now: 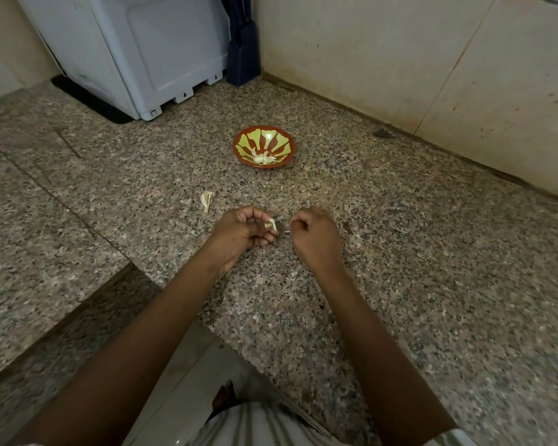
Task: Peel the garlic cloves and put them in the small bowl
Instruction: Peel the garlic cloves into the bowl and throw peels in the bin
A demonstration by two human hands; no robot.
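My left hand grips a pale garlic clove between its curled fingers, low over the speckled granite counter. Just to its right, my right hand is curled and pinches a thin strip of garlic skin at its fingertips. Farther back stands a small red bowl with a green pattern; a few peeled cloves lie in its near side. A loose piece of garlic lies on the counter left of my hands.
A grey-white appliance stands at the back left on a dark mat. A dark blue object leans in the corner. A beige tiled wall borders the counter at the right. The counter's front edge drops to a lower ledge.
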